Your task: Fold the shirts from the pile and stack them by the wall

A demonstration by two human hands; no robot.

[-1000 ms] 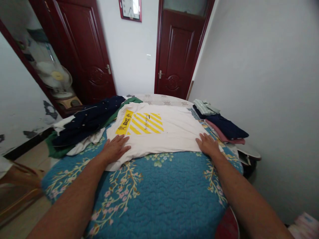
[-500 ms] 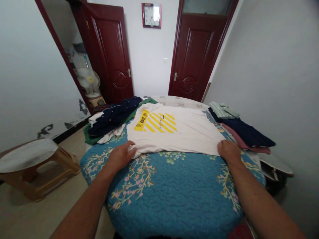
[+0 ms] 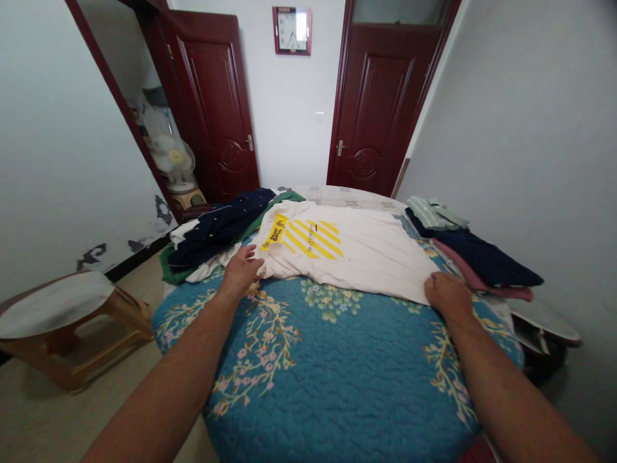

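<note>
A white T-shirt (image 3: 376, 241) with a yellow striped print lies spread sideways over the blue floral quilted cover (image 3: 347, 360). My left hand (image 3: 241, 270) is at the shirt's near left corner, its fingers apart and touching the bunched cloth. That corner is turned up and rumpled just beside the yellow print. At the near right corner, my right hand (image 3: 449, 294) is closed with the shirt's edge in its fingers. The near edge between the hands runs slanted, higher at the left.
A loose heap of dark blue clothes (image 3: 216, 228), with green and white ones, lies left of the shirt. Folded clothes (image 3: 475, 254) are stacked at the right. A stool (image 3: 72, 321) stands on the floor at left. Behind the table are two dark red doors (image 3: 212, 96).
My left hand has moved away from me, carrying the near left corner up onto the shirt, and its fingers have loosened. My right hand stays at its corner.
</note>
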